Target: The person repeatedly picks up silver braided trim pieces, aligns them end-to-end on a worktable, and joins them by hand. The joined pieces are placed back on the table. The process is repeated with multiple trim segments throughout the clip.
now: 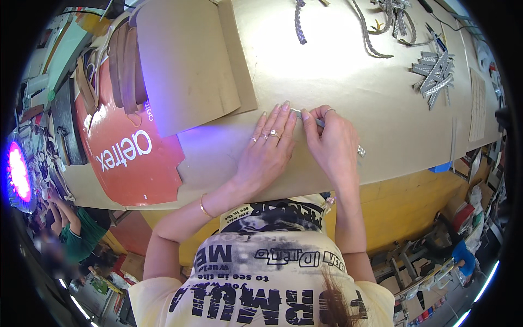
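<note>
My left hand (267, 151) lies flat on the brown-covered table (218, 158), its fingers stretched out together. Between its fingertips and my right hand (333, 144) runs a short, narrow grey strip (297, 113), mostly covered by fingers. The thumb and forefinger of my right hand pinch that strip, while the other fingers curl inward. Farther off to the right, several silver-grey woven strips (435, 73) are heaped loosely. A dark braided cord (300, 24) and a longer grey braid (369, 39) lie at the far side, under bright light.
A bent brown cardboard sheet (188, 62) stands left of my hands, over a torn red board (128, 147). Brown straps (124, 68) hang beside it. A dark block (71, 122) sits farther left. A person in green (81, 234) works at the left edge.
</note>
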`<move>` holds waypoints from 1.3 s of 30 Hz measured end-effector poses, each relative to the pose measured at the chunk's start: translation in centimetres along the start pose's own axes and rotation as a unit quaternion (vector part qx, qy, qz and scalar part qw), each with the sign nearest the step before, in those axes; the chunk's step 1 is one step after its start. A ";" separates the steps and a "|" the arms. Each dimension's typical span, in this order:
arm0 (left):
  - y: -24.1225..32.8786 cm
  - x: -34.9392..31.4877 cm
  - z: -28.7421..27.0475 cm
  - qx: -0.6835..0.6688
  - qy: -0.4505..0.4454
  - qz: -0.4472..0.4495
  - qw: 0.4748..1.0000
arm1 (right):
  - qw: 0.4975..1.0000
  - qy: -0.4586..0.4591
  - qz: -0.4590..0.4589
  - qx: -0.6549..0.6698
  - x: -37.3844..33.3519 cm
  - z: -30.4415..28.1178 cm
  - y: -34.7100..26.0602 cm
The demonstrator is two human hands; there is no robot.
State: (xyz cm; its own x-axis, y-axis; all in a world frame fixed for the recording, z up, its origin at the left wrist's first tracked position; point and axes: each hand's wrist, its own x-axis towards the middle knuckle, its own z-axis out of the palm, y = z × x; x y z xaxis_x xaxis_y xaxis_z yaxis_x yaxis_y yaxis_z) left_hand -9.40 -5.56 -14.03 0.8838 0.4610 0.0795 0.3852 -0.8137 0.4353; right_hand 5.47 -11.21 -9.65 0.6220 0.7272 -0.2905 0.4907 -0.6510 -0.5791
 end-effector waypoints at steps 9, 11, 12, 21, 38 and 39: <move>0.6 0.4 -0.1 0.083 0.002 -0.003 0.997 | 0.989 -0.063 0.118 0.068 -0.9 -3.1 2.8; 0.8 0.5 0.0 0.113 -0.003 0.002 0.994 | 0.992 -0.053 0.099 0.063 -1.0 -3.2 3.1; 0.8 0.5 0.0 0.123 -0.008 0.003 0.992 | 0.992 -0.050 0.095 0.059 -1.0 -3.1 3.1; 1.2 0.5 0.2 0.174 -0.016 0.000 0.985 | 0.992 -0.011 0.092 0.090 -1.0 -2.3 3.4; 1.9 0.7 0.2 0.192 -0.040 0.000 0.981 | 0.998 0.003 0.067 0.012 -1.4 -2.4 2.7; 1.9 0.7 0.3 0.178 -0.041 -0.005 0.983 | 0.997 0.001 0.070 0.009 -1.4 -2.4 2.7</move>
State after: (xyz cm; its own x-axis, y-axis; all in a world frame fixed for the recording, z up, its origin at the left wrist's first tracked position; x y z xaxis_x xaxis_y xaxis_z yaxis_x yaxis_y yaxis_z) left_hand -7.98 -6.91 -13.36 0.8924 0.4513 -0.0012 0.4495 -0.8885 0.0925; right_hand 7.36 -14.53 -9.02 0.6856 0.6283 -0.3677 0.3874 -0.7425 -0.5464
